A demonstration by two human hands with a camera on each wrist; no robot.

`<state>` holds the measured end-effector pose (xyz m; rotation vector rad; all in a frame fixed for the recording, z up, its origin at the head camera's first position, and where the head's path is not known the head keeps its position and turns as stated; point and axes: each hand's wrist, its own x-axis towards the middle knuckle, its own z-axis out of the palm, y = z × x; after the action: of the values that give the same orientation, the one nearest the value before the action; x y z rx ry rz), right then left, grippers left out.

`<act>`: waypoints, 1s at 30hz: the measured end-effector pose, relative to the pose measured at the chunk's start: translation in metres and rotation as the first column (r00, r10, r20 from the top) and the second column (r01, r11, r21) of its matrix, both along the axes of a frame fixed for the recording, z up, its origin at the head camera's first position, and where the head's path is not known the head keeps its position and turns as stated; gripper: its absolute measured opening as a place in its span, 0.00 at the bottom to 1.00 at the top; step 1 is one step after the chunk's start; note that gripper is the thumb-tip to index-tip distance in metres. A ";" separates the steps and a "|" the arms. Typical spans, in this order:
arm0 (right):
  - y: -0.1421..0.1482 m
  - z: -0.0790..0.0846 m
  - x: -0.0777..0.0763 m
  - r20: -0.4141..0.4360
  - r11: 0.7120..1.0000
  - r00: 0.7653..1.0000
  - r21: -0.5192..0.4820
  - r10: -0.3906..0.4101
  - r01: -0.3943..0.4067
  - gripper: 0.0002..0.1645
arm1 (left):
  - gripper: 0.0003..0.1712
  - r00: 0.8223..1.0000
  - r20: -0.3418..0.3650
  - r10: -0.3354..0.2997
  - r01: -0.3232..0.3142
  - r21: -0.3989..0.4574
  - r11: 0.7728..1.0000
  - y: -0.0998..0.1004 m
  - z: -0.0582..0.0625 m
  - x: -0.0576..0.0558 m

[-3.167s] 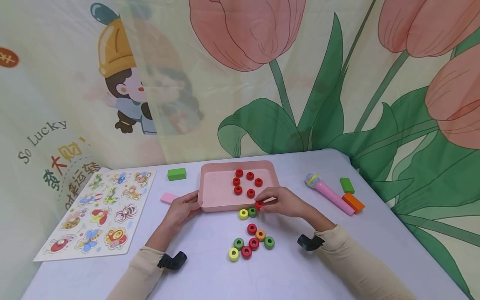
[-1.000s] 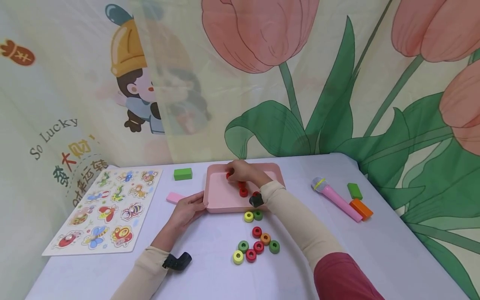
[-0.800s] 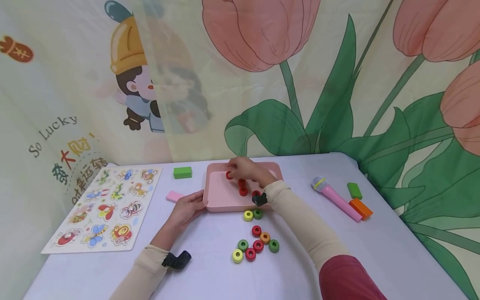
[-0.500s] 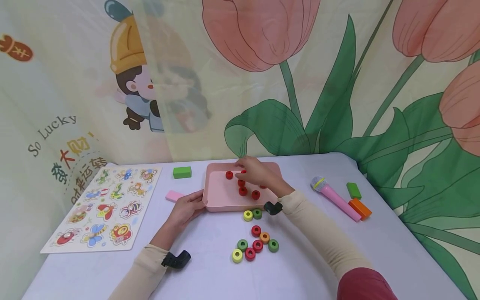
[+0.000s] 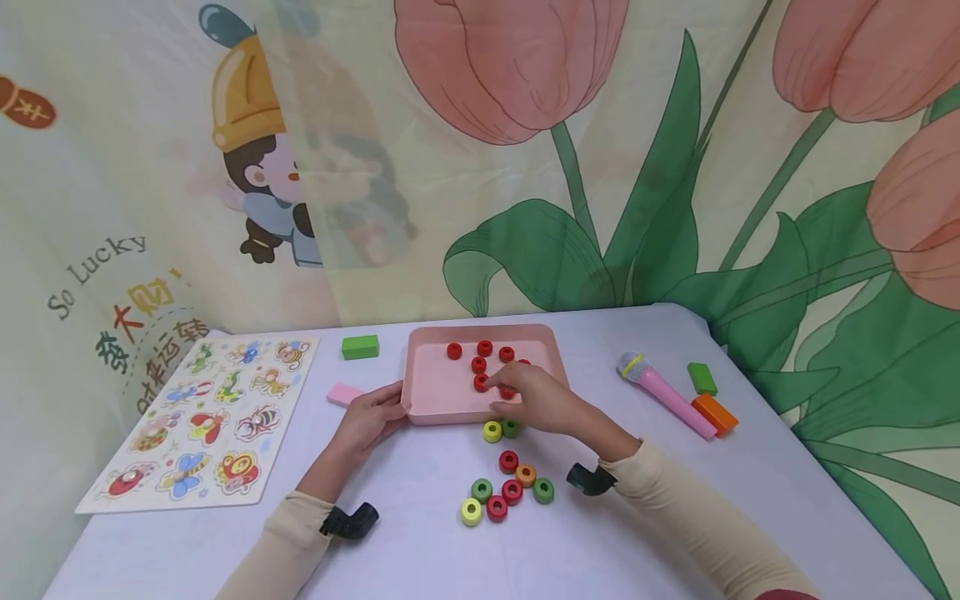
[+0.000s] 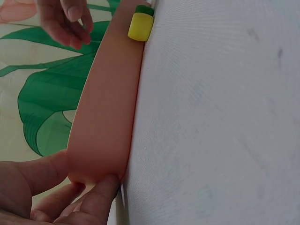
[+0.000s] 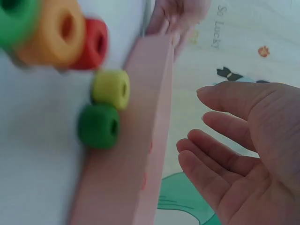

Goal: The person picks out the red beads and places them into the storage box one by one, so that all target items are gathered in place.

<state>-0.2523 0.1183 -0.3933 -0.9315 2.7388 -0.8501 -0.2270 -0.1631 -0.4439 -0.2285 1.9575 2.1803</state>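
A shallow pink tray (image 5: 442,400) bears several red beads (image 5: 454,351), spread over its middle and right. My left hand (image 5: 367,425) pinches its front left corner; in the left wrist view the thumb (image 6: 47,171) lies at the rim and the fingers below. Above the tray's front right part hovers my right hand (image 5: 551,400), partly hiding the beads there. Its fingers are loosely spread and hold nothing in the right wrist view. Just outside the tray's front wall sit a yellow bead (image 7: 111,89) and a green bead (image 7: 99,126), side by side.
Nearer on the white table is a loose cluster of red, green, yellow and orange beads (image 5: 512,492). A toy microphone (image 5: 667,396) lies right, by green and orange blocks (image 5: 714,415). Left are an insect picture board (image 5: 202,425), a green block (image 5: 360,347) and a pink block (image 5: 343,394).
My right hand has set a red bead down at the tray's back, let go, and drawn back toward the front right. My left hand stays at the tray's corner.
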 end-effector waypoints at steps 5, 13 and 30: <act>0.010 -0.009 0.022 0.048 0.999 0.998 -0.030 0.033 -0.031 0.19 | 0.31 1.000 -0.006 -0.002 0.002 0.002 1.000 -0.001 0.000 0.000; 0.019 -0.029 0.039 0.204 0.999 0.978 -0.022 0.036 -0.032 0.21 | 0.31 1.000 -0.019 -0.005 0.005 0.010 1.000 0.000 0.000 0.001; 0.015 -0.038 0.037 0.199 0.995 0.975 -0.004 0.099 -0.101 0.14 | 0.31 1.000 -0.018 -0.017 0.017 0.021 1.000 0.001 0.000 0.000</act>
<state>-0.2152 0.1335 -0.4317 -0.9205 2.5023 -0.8654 -0.2267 -0.1625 -0.4438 -0.1889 1.9380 2.1983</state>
